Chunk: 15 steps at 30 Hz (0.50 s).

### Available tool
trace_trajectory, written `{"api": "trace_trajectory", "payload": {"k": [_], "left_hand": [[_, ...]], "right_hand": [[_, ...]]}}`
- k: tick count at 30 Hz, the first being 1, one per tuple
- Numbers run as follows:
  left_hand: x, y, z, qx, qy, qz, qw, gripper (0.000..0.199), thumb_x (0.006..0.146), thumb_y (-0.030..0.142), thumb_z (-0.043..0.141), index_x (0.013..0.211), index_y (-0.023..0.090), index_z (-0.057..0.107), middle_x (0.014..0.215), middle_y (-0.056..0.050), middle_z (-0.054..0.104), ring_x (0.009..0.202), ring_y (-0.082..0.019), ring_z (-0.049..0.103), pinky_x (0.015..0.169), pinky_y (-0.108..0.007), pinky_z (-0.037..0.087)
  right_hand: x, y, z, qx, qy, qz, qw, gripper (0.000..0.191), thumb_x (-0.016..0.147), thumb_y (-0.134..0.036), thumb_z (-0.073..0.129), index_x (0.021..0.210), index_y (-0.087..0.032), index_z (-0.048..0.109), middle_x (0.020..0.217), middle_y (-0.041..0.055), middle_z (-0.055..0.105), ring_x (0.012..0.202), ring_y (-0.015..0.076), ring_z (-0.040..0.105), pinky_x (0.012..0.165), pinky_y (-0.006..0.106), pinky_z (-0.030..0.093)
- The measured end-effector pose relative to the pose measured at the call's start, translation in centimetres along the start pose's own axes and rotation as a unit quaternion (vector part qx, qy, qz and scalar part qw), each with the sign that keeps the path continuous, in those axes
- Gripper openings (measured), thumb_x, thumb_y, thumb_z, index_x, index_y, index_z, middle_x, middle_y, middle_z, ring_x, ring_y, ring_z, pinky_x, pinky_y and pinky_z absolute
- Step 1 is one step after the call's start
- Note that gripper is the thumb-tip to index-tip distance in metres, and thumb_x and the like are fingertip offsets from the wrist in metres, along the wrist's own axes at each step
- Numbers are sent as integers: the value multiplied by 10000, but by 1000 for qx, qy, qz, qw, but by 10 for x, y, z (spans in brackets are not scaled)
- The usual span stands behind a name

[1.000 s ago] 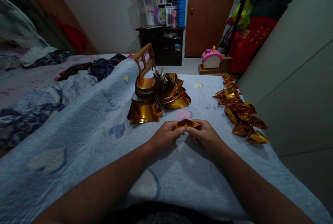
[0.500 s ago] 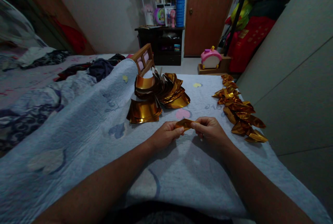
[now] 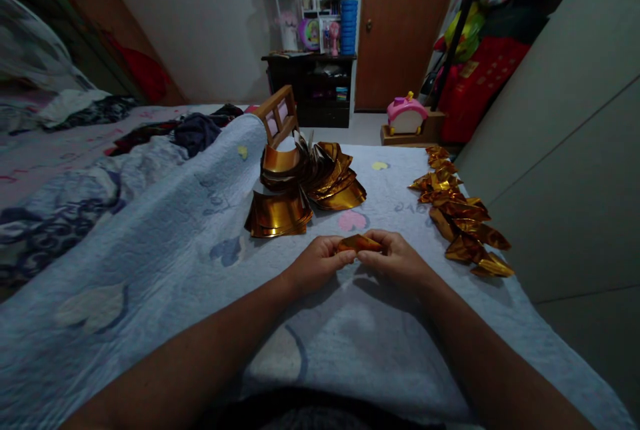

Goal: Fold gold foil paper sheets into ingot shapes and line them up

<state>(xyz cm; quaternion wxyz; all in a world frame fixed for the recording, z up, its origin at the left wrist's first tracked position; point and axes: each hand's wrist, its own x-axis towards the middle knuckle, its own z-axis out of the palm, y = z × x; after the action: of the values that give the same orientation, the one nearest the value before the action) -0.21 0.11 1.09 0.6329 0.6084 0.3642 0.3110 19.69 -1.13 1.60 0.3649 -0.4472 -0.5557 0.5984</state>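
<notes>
Between my two hands is a folded piece of gold foil paper (image 3: pixel 359 243), held just above the bed cover. My left hand (image 3: pixel 323 261) is closed on its left end, thumb on the near side. On its right end my right hand (image 3: pixel 395 258) is closed too, the thumb close to the left one. Some of the fingers are hidden behind the paper. Beyond my hands lie fanned stacks of flat gold foil sheets (image 3: pixel 280 212). To the right, a row of folded gold foil pieces (image 3: pixel 463 209) runs along the bed's edge.
A light blue quilted cover (image 3: pixel 200 323) with heart shapes lies under everything, raised in a ridge at left. Past the stacks stands a small wooden frame (image 3: pixel 276 113). A pink toy case (image 3: pixel 407 115) rests on a box, and a pale cabinet (image 3: pixel 570 170) borders the right.
My right hand has shifted slightly left and its thumb has come near the left thumb. The gold foil paper is now tilted and gripped at both ends.
</notes>
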Motion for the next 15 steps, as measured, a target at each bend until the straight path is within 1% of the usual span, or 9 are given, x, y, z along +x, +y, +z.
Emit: {"api": "trace_trajectory", "payload": {"k": [3,7,9,11,12,15], "left_hand": [[1,1,0,10,-6,11,1000,323,805,449,705,810,126,688,707,-9,568,665,-123,470,643,-249,359],[0,4,-3,15,-26,-8,1000,333,832,464,674,829,131,672,608,36,489,542,-82,375,534,-225,281],[-1,4,-5,15,-37,-17,999,343,845,477,665,837,134,661,581,38,503,499,-74,365,497,-221,259],[-1,3,-7,7,-47,-23,999,351,862,486,659,860,135,645,602,18,564,482,-70,409,485,-215,284],[-2,3,-7,-3,-52,-24,998,353,868,488,661,904,138,636,622,9,593,482,-71,444,487,-211,309],[-2,0,-8,-46,-67,-15,997,407,877,470,680,1125,170,559,685,6,653,527,-90,557,534,-207,398]], "right_hand": [[1,0,5,-30,1,1,1000,264,759,-412,744,789,-155,691,581,-48,490,495,75,379,455,212,268],[0,-3,-2,-27,24,1,999,277,745,-432,738,759,-156,711,534,-58,444,475,76,335,458,230,231],[0,-5,-5,-21,31,3,999,292,737,-440,734,771,-151,719,529,-56,446,473,78,340,457,234,219],[0,-5,-7,-17,31,7,999,310,732,-449,730,783,-143,721,519,-56,443,468,78,339,454,235,207],[0,-5,-7,-17,28,10,999,319,732,-452,730,789,-139,721,509,-58,436,464,77,333,453,236,200],[1,-4,-8,-18,27,21,999,338,738,-461,726,808,-130,724,491,-66,413,452,75,313,448,236,192]]}}
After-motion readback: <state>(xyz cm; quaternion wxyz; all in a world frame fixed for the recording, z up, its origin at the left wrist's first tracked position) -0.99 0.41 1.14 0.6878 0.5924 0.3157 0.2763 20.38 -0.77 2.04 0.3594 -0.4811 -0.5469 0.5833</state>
